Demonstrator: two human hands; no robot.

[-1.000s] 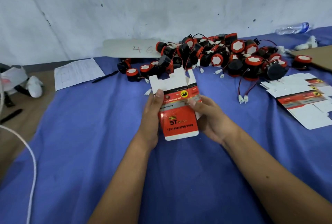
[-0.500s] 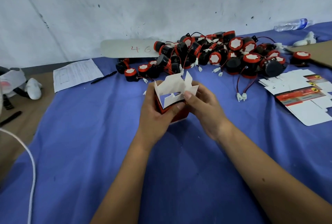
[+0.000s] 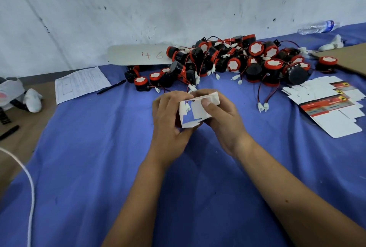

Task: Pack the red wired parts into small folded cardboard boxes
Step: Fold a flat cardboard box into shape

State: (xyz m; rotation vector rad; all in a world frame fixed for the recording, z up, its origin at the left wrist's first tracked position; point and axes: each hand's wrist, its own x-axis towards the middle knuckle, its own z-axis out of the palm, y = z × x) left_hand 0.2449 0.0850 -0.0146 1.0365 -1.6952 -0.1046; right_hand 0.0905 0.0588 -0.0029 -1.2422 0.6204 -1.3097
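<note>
The box (image 3: 195, 111), held flat with its red printed face up a second ago, has been opened into a tube and turned end-on, so that white inner flaps are now presented. The flaps, spread upward half a second ago, have been folded inward. The left hand (image 3: 168, 120) has been shifted to wrap the box at 9 o'clock. The right hand's (image 3: 223, 120) thumb has been pressed onto a flap at 3 o'clock.

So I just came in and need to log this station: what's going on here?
A person is folding a small cardboard box above the blue cloth. The left hand grips its side while the right hand presses in a flap. Nothing is packed in it yet; the red wired parts lie heaped behind, flat unfolded boxes to the right.
</note>
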